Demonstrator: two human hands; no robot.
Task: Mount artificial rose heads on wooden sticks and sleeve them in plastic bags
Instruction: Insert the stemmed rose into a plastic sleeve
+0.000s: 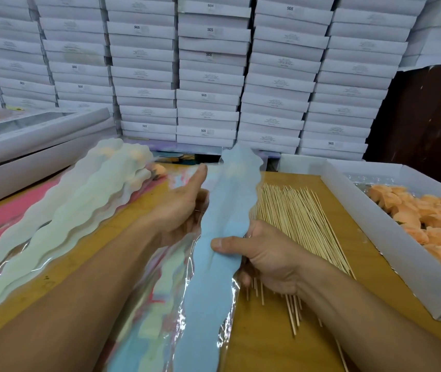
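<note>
Sleeving is the step in hand, it seems: a blue bag [222, 237] with a wavy edge runs from 6 o'clock up to 12, lifted clear of the table [281, 331]. The right hand [265, 260] is closed round the bag's middle, thumb pressed on its front; whether a stick sits inside that grip I cannot tell. The left hand [184, 208] lies loose beside the bag at 10 o'clock, fingers spread, palm touching the clear film edge, holding nothing firmly.

To do it well, I judge the left hand should part the mouth at the far end while the right keeps the film taut; slack plastic would wrinkle and snag petals. A light grip matters, since the film creases easily.

Sticks [302, 224] lie in a loose heap at 3 o'clock, just under and beyond the right hand. Roses [428, 224], peach coloured, fill a white tray [375, 226] at 2 to 4 o'clock. Finished sleeves [85, 210] in pale green, with peach heads at their far ends, lie stacked at 9 to 11 o'clock.

The table is yellow-brown wood, crowded on both sides. Behind it white boxes [208, 76] are stacked into a wall across the whole back; a larger flat box [34, 149] sits at 10 o'clock.
</note>
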